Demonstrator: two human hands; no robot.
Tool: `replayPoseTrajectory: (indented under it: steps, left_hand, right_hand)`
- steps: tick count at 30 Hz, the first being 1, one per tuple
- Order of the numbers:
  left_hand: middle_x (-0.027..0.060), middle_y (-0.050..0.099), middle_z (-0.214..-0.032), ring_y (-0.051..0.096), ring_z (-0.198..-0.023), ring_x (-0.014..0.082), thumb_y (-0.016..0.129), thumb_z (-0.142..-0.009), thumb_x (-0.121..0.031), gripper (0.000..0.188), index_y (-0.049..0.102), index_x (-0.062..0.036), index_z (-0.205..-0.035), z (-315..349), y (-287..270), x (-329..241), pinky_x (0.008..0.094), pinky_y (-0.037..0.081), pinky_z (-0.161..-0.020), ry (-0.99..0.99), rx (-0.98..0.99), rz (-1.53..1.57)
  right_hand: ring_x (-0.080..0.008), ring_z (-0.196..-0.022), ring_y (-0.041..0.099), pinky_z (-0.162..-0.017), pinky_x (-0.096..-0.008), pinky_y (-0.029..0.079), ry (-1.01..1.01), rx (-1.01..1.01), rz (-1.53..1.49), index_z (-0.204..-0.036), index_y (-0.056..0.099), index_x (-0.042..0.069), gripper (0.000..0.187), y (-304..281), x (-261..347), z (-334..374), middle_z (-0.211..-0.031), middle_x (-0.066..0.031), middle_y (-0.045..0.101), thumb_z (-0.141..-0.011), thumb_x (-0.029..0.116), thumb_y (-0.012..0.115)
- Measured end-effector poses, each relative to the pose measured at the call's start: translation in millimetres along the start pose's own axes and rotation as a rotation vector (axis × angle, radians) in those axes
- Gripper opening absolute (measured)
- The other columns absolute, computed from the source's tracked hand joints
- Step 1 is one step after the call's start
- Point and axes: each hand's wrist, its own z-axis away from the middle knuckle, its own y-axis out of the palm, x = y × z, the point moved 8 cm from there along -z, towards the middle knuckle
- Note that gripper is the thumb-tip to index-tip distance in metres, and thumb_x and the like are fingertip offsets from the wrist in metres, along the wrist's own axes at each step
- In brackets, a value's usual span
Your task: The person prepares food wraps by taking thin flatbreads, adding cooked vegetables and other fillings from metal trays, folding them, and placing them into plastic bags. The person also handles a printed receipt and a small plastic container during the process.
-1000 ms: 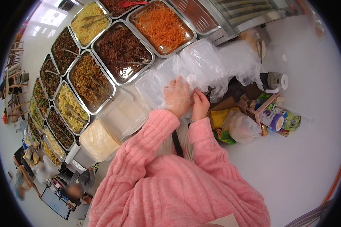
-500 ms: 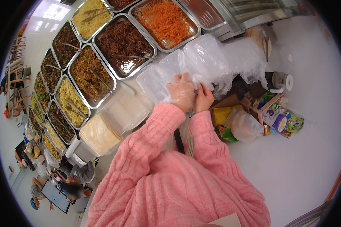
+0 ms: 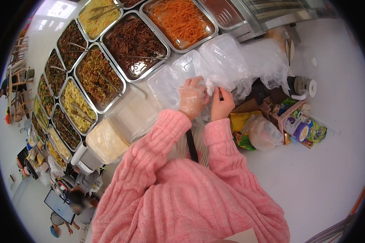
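Observation:
My left hand (image 3: 192, 100) wears a thin clear plastic glove. Its fingers are loosely bent and apart, just over a heap of clear plastic bags (image 3: 225, 60), and I see nothing held in them. Beside it, bare, my right hand (image 3: 222, 106) has thumb and fingertips pinched together at the near edge of the heap, on what looks like thin clear plastic. The exact grip is partly hidden. Under and left of the bags lie clear plastic sheets on the counter. A stack of pale thin wrappers (image 3: 106, 139) in plastic sits further left.
Metal trays of shredded carrot (image 3: 181, 24), dark brown shreds (image 3: 134, 38) and other dishes run along the counter, several with tongs. A cardboard box (image 3: 267, 107) of packets stands at the right. People sit or stand near a screen (image 3: 59, 207) at lower left.
My hands have moved slightly apart. The left shifted a little left with its fingers less bunched; the right moved slightly right and remains pinched. The trays have shifted slightly in view.

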Motion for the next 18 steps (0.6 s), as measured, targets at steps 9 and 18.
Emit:
replayPoseTrajectory:
  steps: [9,18]
  left_hand:
    - [0.011,0.061,-0.133,0.057,-0.112,0.037,0.083,-0.069,-0.016,0.025,0.068,-0.0113,-0.087,8.1,-9.2,-2.1,0.0478,0.049,-0.088,0.011,-0.158,0.124]
    - [0.0095,0.062,-0.131,0.055,-0.11,0.0381,0.079,-0.069,-0.01,0.022,0.07,-0.0096,-0.089,9.3,-9.7,-5.4,0.0465,0.05,-0.091,-0.012,-0.173,0.167]
  right_hand:
    - [-0.0179,-0.093,0.068,-0.082,-0.0316,0.055,0.471,0.118,-0.682,-0.111,0.072,-0.004,0.018,21.7,-52.7,11.2,-0.106,-0.0075,0.073,-0.098,0.008,0.068]
    - [-0.0148,-0.103,0.064,-0.088,-0.0284,0.052,0.594,0.322,-0.97,-0.124,0.067,-0.004,0.027,42.0,-75.7,22.4,-0.118,-0.0087,0.07,-0.102,0.011,0.064]
